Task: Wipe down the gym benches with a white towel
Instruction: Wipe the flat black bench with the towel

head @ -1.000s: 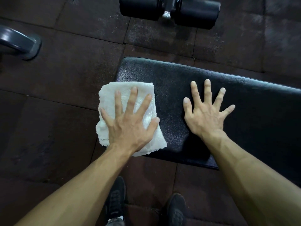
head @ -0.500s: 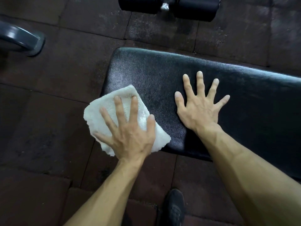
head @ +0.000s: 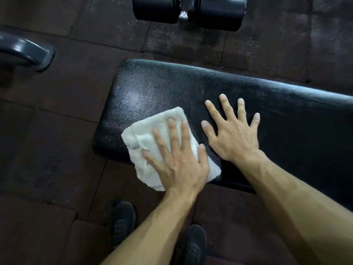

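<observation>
A black padded bench point(head: 191, 88) runs from the middle of the view off to the right, its rounded end at the left. A folded white towel point(head: 150, 131) lies on the near left part of the pad, its lower edge hanging over the front rim. My left hand point(head: 177, 159) presses flat on the towel with straight, spread fingers. My right hand point(head: 233, 131) rests flat on the bare pad just right of the towel, fingers spread.
Dark rubber floor tiles point(head: 57, 150) surround the bench. Two black foam roller pads point(head: 189, 10) on a metal post stand beyond the bench's far side. A curved grey machine foot point(head: 26, 52) sits at far left. My dark shoes point(head: 122, 220) are below the bench edge.
My left hand has slid the towel from the bench's left end inward to the right, close beside my right hand. The right hand has stayed flat on the pad.
</observation>
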### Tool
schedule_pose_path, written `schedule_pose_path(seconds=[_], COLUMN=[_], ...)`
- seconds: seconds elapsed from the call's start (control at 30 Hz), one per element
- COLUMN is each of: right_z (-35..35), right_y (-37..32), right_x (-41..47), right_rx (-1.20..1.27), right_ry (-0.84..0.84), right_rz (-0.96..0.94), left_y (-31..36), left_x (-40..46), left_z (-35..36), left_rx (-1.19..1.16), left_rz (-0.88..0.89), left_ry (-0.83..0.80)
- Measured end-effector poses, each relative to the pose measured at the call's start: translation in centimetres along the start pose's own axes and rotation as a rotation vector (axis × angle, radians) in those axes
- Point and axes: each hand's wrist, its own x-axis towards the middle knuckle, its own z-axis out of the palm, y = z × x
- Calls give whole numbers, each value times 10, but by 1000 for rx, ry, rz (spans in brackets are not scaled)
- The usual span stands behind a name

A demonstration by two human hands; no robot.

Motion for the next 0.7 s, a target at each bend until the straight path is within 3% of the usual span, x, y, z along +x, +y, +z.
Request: schedule_pose_path(seconds=[0.4, 0.6, 0.7], right_z=[-6, -2, -1], right_y=[80, 94, 99], right_x=[-32, -46, -58], right_rx=[-29, -15, 2], right_ry=[-6, 8, 4], right_rz=[107, 142, 176], left_y=[37, 51, 53], left_x=[35, 59, 77], left_z=[-8, -10, -12], left_rx=[126, 177, 251], left_rz=[460, 749, 977], left_ry=[-207, -277, -268])
